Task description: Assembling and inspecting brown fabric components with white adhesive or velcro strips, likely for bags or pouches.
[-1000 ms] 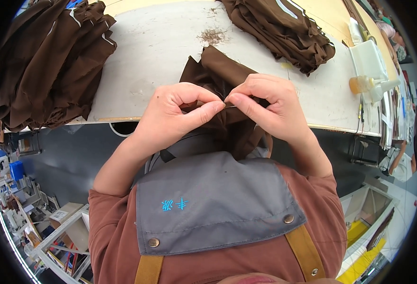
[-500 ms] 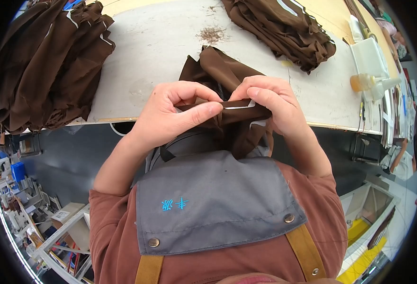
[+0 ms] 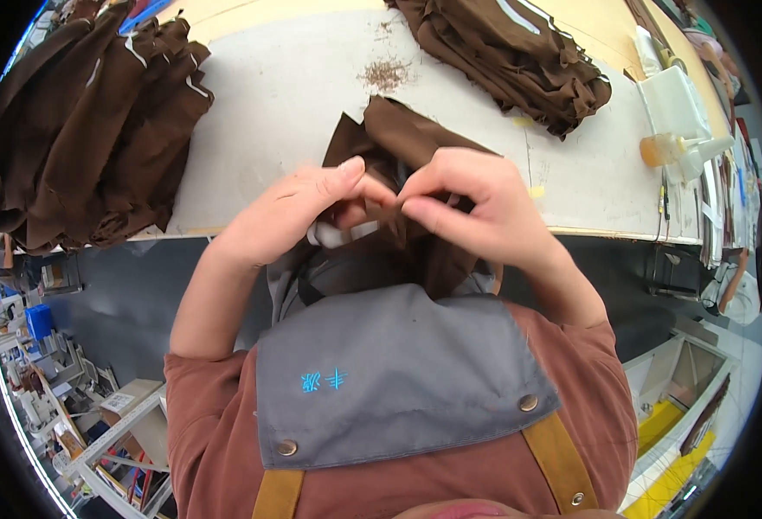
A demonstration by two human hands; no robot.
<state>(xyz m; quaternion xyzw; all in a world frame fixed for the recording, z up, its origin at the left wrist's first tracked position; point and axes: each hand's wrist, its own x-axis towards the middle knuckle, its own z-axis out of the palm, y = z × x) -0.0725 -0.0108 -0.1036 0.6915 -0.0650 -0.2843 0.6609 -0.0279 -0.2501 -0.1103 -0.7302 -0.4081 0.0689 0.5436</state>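
A brown cloth piece [image 3: 411,123] with white edging lies over the table's front edge and hangs down toward my lap. My left hand [image 3: 320,199] is closed on it, fingers curled under, and a white strip [image 3: 355,232] shows below those fingers. Thumb and forefinger of my right hand [image 3: 476,203] are pinched together right by the left fingertips, over the cloth. What sits in that pinch is too small to make out. Part of the cloth between the hands is hidden by the fingers.
Brown cloth piles with white strips stand at the left [image 3: 95,130] and far right [image 3: 511,65] of the pale table [image 3: 260,104]. Thread scraps [image 3: 385,74] lie at the back. At the right are a white container [image 3: 671,104] and a bottle with amber liquid [image 3: 658,150].
The folded edge stretched between both hands has dropped from view. My left thumb has lifted and its fingers curled under; my right hand has shifted left into a pinch by the left fingertips.
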